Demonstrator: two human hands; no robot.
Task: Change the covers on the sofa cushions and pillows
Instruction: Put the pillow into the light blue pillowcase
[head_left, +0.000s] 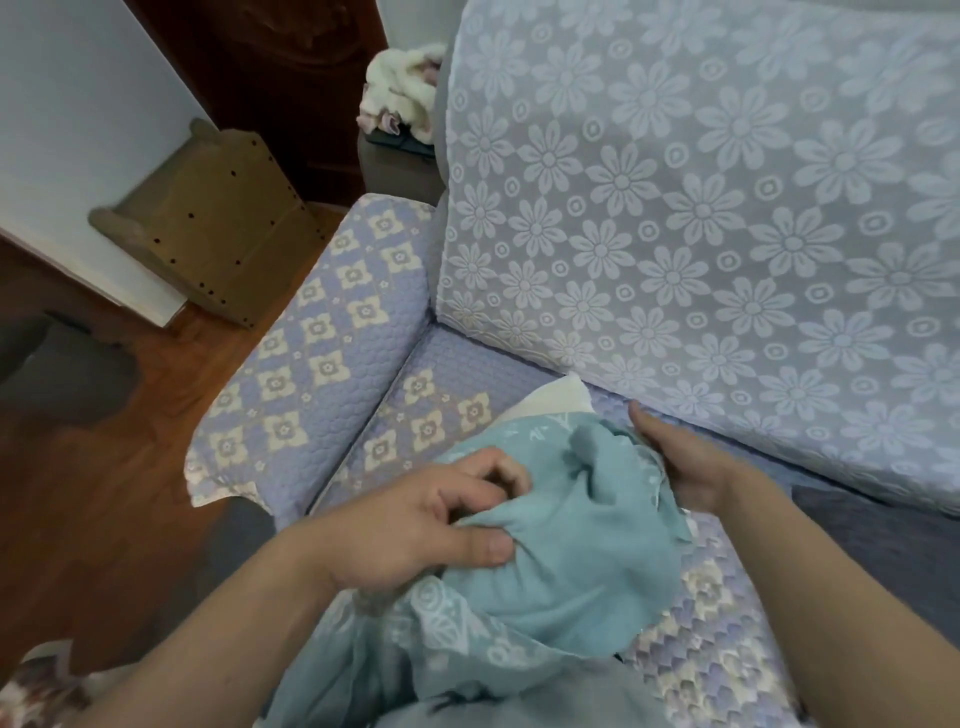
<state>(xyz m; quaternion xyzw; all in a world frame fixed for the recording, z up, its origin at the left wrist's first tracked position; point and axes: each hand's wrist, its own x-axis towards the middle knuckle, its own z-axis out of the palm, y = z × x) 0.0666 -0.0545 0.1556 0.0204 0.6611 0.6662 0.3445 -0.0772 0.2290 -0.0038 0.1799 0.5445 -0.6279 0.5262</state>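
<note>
Teal cover (561, 525): bunched low on the sofa seat (467, 358), in front of the person, with a white-patterned border trailing toward the near edge.
White pillow insert (550, 397): one corner showing at the far end of the cover, near the back cushion (701, 218), which wears a pale blue lace throw with daisy motifs.
Left hand (421, 525): fingers curled, thumb pinching a fold of the teal cover.
Right hand (680, 462): fingers fairly straight, laid against the cover's right edge; whether it grasps the cloth cannot be told.
Armrest (317, 332): lavender quilted covering with cream flower diamonds.
Wooden floor (104, 467): to the left, with a brown wooden rack (218, 234) leaning against the wall.
</note>
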